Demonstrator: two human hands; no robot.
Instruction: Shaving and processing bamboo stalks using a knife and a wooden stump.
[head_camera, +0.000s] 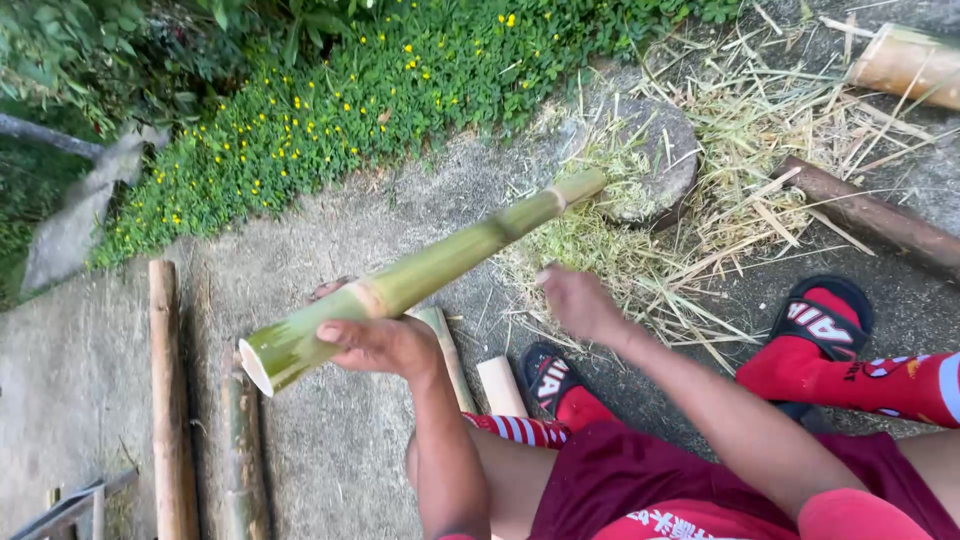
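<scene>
Overhead, smooth green bamboo tube (420, 275)

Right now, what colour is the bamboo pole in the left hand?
Green, pale at the cut end; the bamboo pole shows in the head view.

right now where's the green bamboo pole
In the head view the bamboo pole runs across the middle, its cut end low on the left in the left hand, its far tip toward the stone. The right hand hovers just beneath it.
</scene>
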